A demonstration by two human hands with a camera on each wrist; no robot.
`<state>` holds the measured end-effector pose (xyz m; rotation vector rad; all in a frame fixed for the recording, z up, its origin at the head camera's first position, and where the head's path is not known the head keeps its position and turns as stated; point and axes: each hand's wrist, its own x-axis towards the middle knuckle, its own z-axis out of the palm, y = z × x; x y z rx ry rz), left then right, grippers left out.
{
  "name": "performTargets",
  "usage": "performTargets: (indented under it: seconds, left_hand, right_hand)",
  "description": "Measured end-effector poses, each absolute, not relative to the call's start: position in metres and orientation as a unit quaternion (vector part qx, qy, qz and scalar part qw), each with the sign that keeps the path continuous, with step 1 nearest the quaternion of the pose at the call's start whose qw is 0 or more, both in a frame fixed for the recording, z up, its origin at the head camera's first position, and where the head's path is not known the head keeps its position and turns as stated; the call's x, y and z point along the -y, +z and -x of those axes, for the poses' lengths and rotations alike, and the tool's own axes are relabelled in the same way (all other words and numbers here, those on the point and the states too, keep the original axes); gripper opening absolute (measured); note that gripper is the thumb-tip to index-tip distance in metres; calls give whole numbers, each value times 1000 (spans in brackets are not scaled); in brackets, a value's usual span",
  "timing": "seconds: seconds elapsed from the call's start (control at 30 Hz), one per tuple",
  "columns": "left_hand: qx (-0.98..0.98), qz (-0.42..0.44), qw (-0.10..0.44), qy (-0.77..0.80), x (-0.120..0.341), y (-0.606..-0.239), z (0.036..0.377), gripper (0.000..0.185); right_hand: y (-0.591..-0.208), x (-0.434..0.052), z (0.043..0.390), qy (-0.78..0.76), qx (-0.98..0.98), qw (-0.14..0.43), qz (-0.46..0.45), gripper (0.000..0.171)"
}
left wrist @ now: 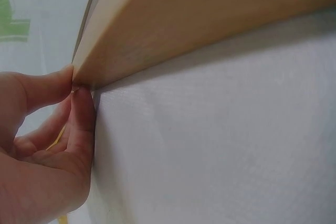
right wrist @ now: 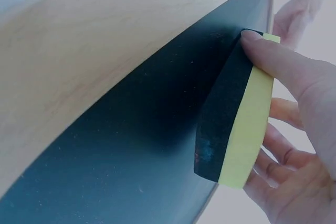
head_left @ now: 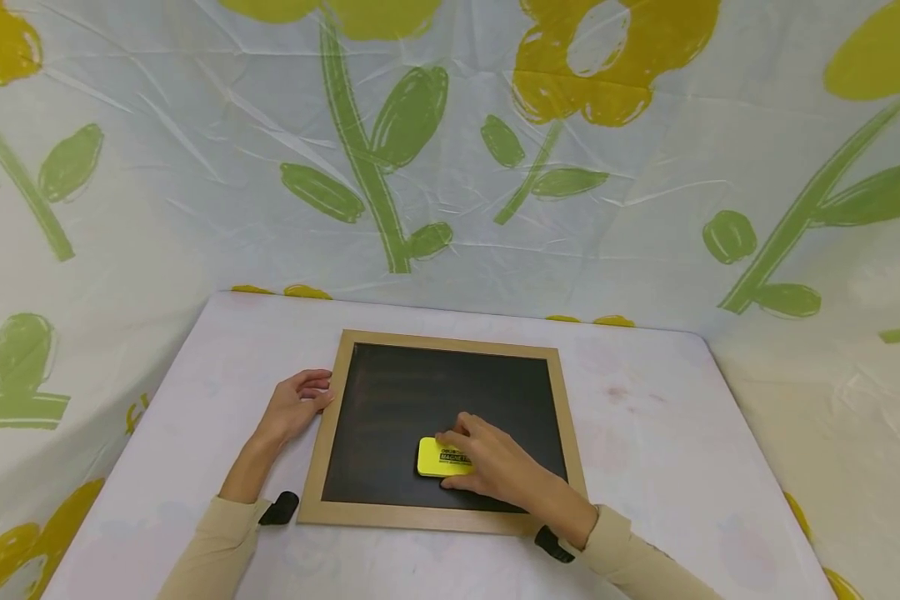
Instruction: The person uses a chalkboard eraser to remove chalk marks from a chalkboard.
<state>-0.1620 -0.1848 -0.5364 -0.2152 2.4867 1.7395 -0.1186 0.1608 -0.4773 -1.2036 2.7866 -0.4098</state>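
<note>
Chalkboard (head_left: 435, 400) with wood frame lies flat on bench (head_left: 645, 433), near the middle. Right hand (head_left: 495, 467) grip pinches yellow eraser (head_left: 433, 458), thumb on one edge, fingers on the other; black felt side sits against the dark board surface in its lower middle part. Left hand (head_left: 296, 404) rests at the board's left frame edge, fingers curled, thumb and fingertip (left wrist: 79, 98) touching the frame corner. Flower-print sheet (head_left: 420, 167) hangs behind bench.
</note>
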Motion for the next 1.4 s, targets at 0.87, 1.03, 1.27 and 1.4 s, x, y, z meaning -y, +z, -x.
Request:
performTargets:
  seconds: [0.87,1.03,1.27,1.4]
  left_hand:
    - [-824,75,54,559,186,-538,162,43]
    - [-824,78,57,559,186,-539,162,43]
    - [-823,75,55,560,185,-538,163,42]
    - [-821,74,53,563,185,-539,163,42]
  right_hand:
    - [-471,-186,119,-184,-924,32,333,60]
    - [-468,-195,121,-208,-922,19,327,59]
    - [-465,-212,126,-235,-921,-2,312,57]
    - [-463,-221,128,-255,-918,-5,303,57]
